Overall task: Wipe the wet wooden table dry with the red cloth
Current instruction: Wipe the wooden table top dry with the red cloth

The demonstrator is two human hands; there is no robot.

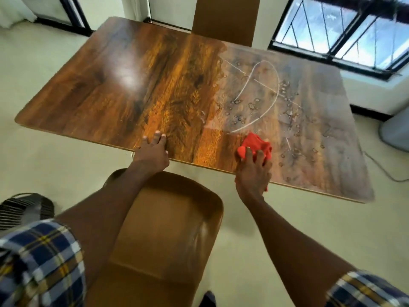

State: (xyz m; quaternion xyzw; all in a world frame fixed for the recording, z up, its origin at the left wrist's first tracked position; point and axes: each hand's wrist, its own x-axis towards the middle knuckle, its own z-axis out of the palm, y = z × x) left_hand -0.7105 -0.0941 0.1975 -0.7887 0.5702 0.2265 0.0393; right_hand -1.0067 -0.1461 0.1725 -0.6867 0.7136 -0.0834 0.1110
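The wooden table fills the upper middle of the head view. Its right half carries many water droplets and thin wet streaks; the left half looks smooth and glossy. My right hand presses the bunched red cloth onto the tabletop by the near edge, at the lower fringe of the wet patch. My left hand lies flat on the table's near edge with fingers spread and nothing in it.
A brown chair stands right below me between my arms, tucked near the table. A second chair back rises behind the far edge. A barred window is at the upper right, a black fan on the floor at left, a grey bin at right.
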